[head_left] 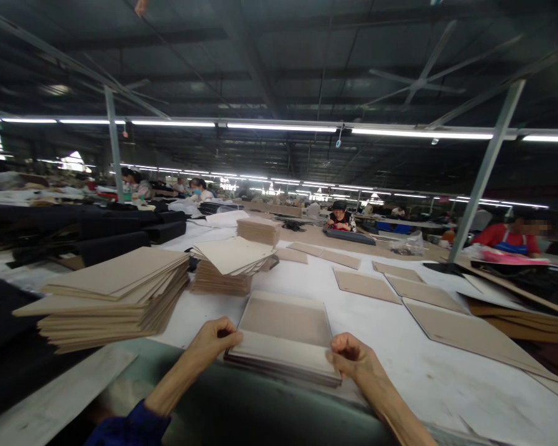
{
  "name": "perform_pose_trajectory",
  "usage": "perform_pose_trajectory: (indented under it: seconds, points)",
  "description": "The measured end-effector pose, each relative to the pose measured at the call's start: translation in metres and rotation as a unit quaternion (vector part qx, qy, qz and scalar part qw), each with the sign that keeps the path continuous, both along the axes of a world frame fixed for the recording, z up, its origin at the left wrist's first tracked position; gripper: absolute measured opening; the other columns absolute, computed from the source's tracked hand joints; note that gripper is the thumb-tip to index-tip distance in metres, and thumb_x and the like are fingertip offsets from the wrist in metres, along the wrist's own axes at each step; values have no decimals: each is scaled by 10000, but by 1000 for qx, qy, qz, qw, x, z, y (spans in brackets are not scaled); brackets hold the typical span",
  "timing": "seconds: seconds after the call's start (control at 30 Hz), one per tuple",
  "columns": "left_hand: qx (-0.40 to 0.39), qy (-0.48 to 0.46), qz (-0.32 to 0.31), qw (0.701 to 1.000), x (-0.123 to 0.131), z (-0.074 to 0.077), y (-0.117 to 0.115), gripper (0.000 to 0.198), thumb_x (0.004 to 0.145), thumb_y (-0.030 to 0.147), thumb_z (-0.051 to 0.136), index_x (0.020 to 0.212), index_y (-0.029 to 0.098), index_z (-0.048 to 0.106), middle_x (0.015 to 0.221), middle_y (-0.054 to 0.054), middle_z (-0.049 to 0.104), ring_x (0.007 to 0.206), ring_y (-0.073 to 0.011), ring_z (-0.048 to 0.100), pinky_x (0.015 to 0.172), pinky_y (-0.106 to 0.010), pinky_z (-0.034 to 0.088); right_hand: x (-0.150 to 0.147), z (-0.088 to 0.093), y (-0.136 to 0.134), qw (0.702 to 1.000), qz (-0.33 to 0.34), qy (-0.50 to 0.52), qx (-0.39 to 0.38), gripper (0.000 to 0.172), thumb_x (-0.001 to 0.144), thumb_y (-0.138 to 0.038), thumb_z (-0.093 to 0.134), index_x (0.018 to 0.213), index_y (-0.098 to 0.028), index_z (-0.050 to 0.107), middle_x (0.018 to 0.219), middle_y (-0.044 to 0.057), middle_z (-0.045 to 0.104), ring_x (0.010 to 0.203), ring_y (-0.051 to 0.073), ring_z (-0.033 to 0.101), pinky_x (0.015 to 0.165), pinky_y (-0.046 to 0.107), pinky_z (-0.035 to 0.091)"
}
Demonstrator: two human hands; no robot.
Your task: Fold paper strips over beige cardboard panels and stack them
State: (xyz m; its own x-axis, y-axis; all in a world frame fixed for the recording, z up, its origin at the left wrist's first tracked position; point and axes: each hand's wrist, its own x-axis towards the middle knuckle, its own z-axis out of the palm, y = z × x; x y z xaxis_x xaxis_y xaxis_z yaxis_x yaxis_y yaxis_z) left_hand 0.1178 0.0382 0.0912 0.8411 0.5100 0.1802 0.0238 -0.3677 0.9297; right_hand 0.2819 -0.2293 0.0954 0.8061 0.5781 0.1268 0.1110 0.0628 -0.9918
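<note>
A low stack of flat rectangular panels (283, 317) lies at the near edge of the white-covered table. Its top shows a tan face, and a cream sheet (283, 352) lies across the near part. My left hand (216, 337) is closed, thumb and fingers pinching the sheet at its left edge. On the opposite side my right hand (353, 356) pinches the sheet's right edge, its thumb on top. Whether the cream part is a separate sheet or a fold of the top panel, I cannot tell.
A tall pile of beige boards (116, 297) stands at left, with a smaller pile (223, 275) beyond the panels. Several flat tan panels (367, 286) lie spread across the table (367, 322) at right. A metal post (486, 173) rises there. Co-workers sit farther back.
</note>
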Motion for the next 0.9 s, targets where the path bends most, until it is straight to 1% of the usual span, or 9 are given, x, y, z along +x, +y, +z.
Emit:
perform_pose_trajectory:
  seconds: [0.27, 0.4, 0.57, 0.73, 0.9]
  points:
    - [-11, 2, 19, 1000, 0, 4, -3, 251, 598, 383, 651, 585, 157, 541, 537, 50, 493, 576, -118, 458, 583, -254, 333, 2, -6, 1, 998, -37, -36, -35, 299, 534, -429, 731, 658, -203, 579, 502, -61, 489, 448, 88, 414, 441, 237, 343]
    - [-7, 5, 27, 1000, -1, 6, -4, 230, 604, 360, 648, 593, 153, 549, 549, 47, 498, 584, -116, 461, 586, -252, 336, 3, -8, 2, 997, -38, -44, -41, 293, 547, -438, 715, 651, -204, 572, 494, -60, 478, 450, 91, 414, 446, 240, 352]
    - [-18, 4, 19, 1000, -2, 7, -5, 230, 606, 362, 642, 594, 159, 535, 536, 48, 495, 572, -116, 464, 577, -251, 332, 5, -9, 2, 997, -37, -49, -45, 311, 533, -446, 716, 657, -202, 569, 516, -52, 495, 458, 93, 418, 448, 245, 353]
    - [-9, 9, 11, 1000, 0, 6, -5, 273, 602, 411, 640, 590, 164, 525, 536, 54, 471, 566, -114, 437, 570, -249, 310, 4, -6, 0, 997, -24, -52, -43, 309, 535, -434, 719, 660, -202, 557, 536, -54, 498, 472, 92, 419, 458, 241, 343]
    - [5, 12, 1, 1000, 1, 7, -5, 308, 598, 452, 630, 577, 169, 514, 550, 53, 444, 586, -120, 408, 583, -255, 293, 4, -4, -1, 998, 1, -51, -28, 233, 577, -343, 700, 660, -199, 537, 549, -63, 491, 473, 79, 405, 464, 230, 326]
